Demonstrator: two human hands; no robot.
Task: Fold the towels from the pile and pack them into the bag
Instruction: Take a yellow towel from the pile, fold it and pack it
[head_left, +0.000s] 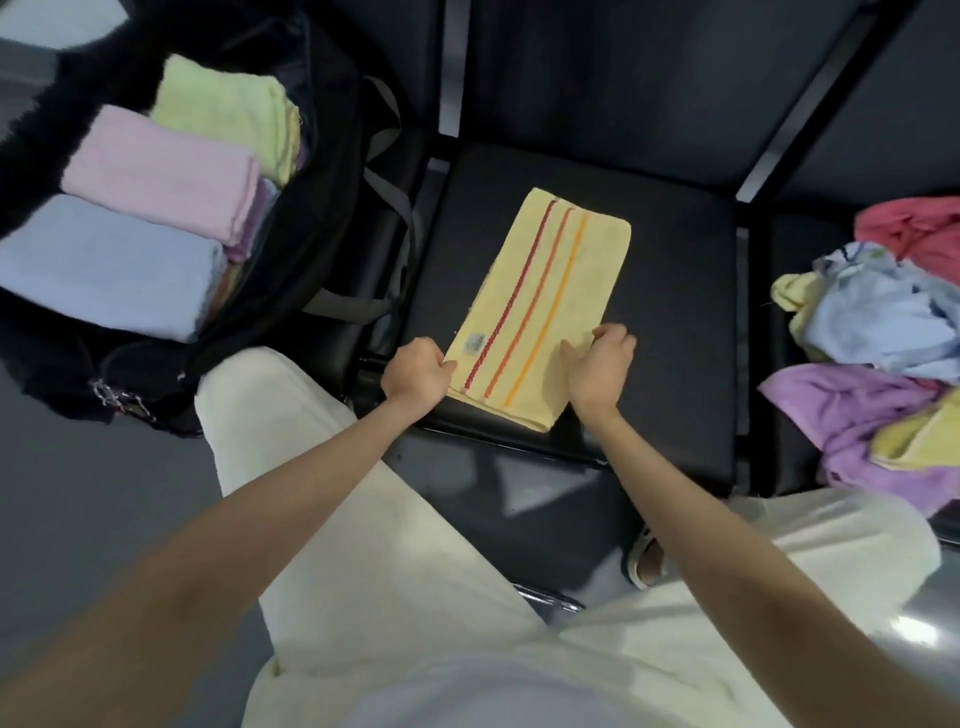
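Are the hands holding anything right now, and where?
The left hand grips the yellow striped towel at its near left corner. The right hand is at its near right edge; whether it grips cannot be told.

bare seat (675, 291) right of towel (540, 301)

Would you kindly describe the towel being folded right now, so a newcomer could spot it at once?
Find the middle black seat, between the open bag and the loose pile. A long yellow towel lies flat on it, with the left hand and right hand at its near end. It alone carries three lengthwise stripes: red, orange, yellow-orange.
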